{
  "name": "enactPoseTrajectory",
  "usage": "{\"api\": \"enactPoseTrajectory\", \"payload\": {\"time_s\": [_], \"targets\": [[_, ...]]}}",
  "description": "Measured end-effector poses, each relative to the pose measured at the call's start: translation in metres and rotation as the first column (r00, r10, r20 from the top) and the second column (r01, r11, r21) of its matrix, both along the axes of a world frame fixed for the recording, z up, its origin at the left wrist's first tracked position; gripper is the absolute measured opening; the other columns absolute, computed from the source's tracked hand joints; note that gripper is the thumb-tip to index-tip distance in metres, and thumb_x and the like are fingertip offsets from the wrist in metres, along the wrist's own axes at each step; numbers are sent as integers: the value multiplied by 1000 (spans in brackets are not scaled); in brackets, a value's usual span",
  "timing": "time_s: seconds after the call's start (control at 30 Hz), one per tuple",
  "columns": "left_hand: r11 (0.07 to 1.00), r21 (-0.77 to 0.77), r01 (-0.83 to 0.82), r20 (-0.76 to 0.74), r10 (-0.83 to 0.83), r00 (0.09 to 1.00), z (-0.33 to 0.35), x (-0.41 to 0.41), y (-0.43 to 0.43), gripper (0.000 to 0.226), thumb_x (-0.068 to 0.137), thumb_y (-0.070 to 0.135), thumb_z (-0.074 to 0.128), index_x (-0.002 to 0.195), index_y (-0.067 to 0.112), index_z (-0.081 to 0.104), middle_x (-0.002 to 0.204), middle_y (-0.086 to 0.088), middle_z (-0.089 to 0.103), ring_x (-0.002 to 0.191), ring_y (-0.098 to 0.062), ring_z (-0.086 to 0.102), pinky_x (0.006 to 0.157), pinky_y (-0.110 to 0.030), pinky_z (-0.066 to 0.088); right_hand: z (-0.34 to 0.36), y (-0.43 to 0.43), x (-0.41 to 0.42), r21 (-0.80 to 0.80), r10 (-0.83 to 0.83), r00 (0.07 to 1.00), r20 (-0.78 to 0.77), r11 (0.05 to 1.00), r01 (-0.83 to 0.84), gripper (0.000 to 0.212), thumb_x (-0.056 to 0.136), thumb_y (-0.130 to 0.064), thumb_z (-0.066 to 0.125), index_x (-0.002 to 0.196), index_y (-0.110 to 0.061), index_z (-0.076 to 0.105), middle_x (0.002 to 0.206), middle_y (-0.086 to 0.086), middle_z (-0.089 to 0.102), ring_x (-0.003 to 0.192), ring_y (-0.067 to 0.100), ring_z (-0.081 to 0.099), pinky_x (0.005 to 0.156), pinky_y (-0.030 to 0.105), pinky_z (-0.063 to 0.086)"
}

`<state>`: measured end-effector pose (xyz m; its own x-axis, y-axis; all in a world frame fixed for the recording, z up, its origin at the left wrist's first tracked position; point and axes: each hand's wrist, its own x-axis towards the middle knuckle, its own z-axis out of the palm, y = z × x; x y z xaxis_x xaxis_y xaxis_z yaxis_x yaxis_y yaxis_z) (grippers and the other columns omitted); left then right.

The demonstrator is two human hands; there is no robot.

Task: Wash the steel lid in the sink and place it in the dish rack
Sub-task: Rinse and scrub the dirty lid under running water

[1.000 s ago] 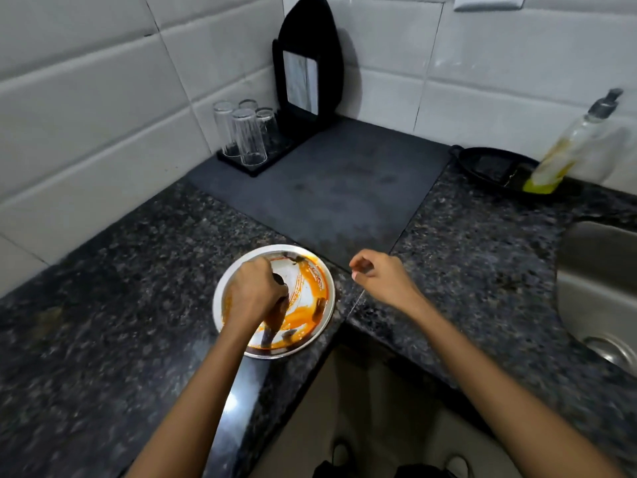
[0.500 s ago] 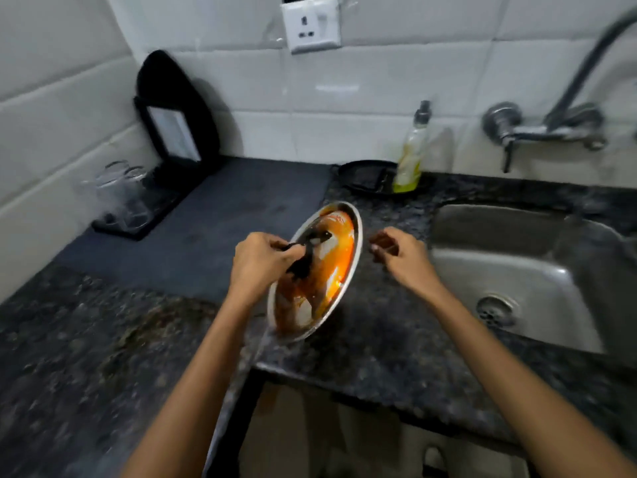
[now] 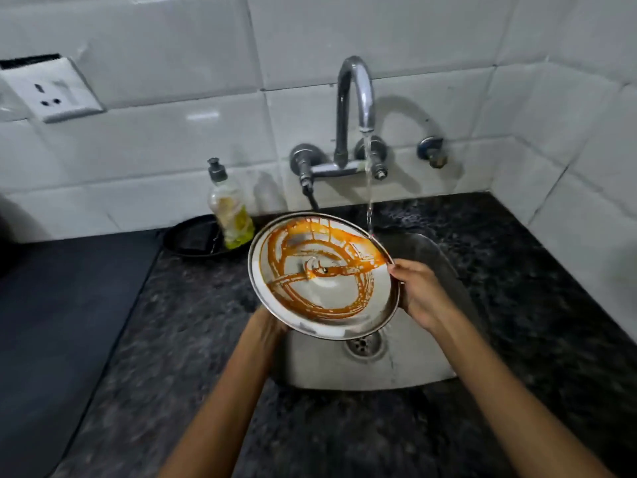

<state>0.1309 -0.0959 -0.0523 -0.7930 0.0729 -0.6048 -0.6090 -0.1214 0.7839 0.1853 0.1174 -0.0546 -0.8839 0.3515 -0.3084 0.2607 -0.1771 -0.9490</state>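
The lid (image 3: 324, 276) is held tilted over the left part of the sink (image 3: 406, 367), its underside facing the camera and smeared with orange sauce in rings and streaks, thickest along its upper rim. The right hand (image 3: 418, 293) grips the lid's right rim, thumb on the near face and fingers curled behind the edge. The left hand (image 3: 267, 322) is mostly hidden behind the lid's lower left edge; it appears to support the lid from behind, but whether its fingers are clenched on anything cannot be told. A thin stream of water (image 3: 368, 188) falls from the curved tap (image 3: 355, 98) on the tiled wall and meets the lid at its upper right rim. Below the lid the drain (image 3: 363, 346) shows in the wet sink floor. The sink is set into a dark speckled worktop (image 3: 193, 339), towards its back right corner. At the worktop's back edge, left of the tap, stands a soap bottle (image 3: 229, 210) with a dark pump and yellow-green liquid; its label is too blurred to read. The bottle stands at the right end of a black tray (image 3: 193, 238). A dark mat (image 3: 65, 305) covers the worktop's left part. A white socket (image 3: 51, 91) sits on the wall at upper left; no writing on it can be read.
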Motion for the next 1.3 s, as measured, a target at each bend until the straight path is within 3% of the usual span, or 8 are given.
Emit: {"api": "enactPoseTrajectory", "payload": {"time_s": [0.13,0.33,0.53,0.63,0.7,0.9,1.13,1.3], "targets": [[992,89,88,58,-93,994,-18,-11,27,23,62,34,69,66,12,62,89,-17,61,68,-22,55,47,-24,53,-10,36,-9,32,-69,997,38,997,68,31,92,-4,40,65,-12,55,45,-5,61,47,11,55,49,20,44],[915,401,-38,92,2,996,-39,-27,48,69,92,56,20,111,5,61,91,-15,75,84,-33,71,62,-41,59,-22,69,-2,42,-151,987,44,988,150,31,91,-1,40,67,-12,57,54,0,62,61,20,53,59,28,43],[967,203,-152,69,141,988,-43,-28,79,34,98,30,33,114,6,51,98,-16,63,81,-26,61,64,-37,53,-23,72,2,253,-95,993,71,965,74,15,87,-10,49,86,-20,60,86,11,66,81,27,62,69,40,54],[957,192,-219,123,198,972,-48,-29,77,25,96,28,35,90,13,54,87,-12,61,77,-25,59,72,-41,52,-19,63,10,857,-45,994,100,511,-63,46,79,-10,60,123,-12,49,124,19,57,113,37,54,97,48,47],[942,205,-265,130,242,962,-53,-31,77,27,96,25,36,78,14,53,80,-10,59,73,-23,57,74,-39,51,-18,37,14,975,116,993,-31,224,4,55,77,-4,60,130,-5,44,134,20,50,122,37,48,104,46,40],[940,245,-239,60,231,971,-51,-29,78,26,99,17,31,96,5,54,84,-16,58,76,-26,57,84,-43,48,-42,-28,-24,901,584,751,309,73,-428,50,94,-33,31,142,-20,26,155,3,24,145,22,14,116,52,6],[967,130,-220,-45,228,973,-67,-36,61,34,95,12,36,64,12,51,71,-11,54,70,-22,51,78,-38,46,-65,21,-69,922,306,876,373,-15,-388,65,93,-52,21,147,-20,3,159,3,-2,146,23,-7,116,48,-5],[978,98,-181,-47,187,981,-64,-34,78,35,91,7,36,61,11,54,67,-11,55,67,-24,53,74,-37,46,-65,-8,-66,918,541,776,325,18,-397,58,94,-47,26,146,-26,10,159,-4,0,146,20,-3,116,52,6]]}}
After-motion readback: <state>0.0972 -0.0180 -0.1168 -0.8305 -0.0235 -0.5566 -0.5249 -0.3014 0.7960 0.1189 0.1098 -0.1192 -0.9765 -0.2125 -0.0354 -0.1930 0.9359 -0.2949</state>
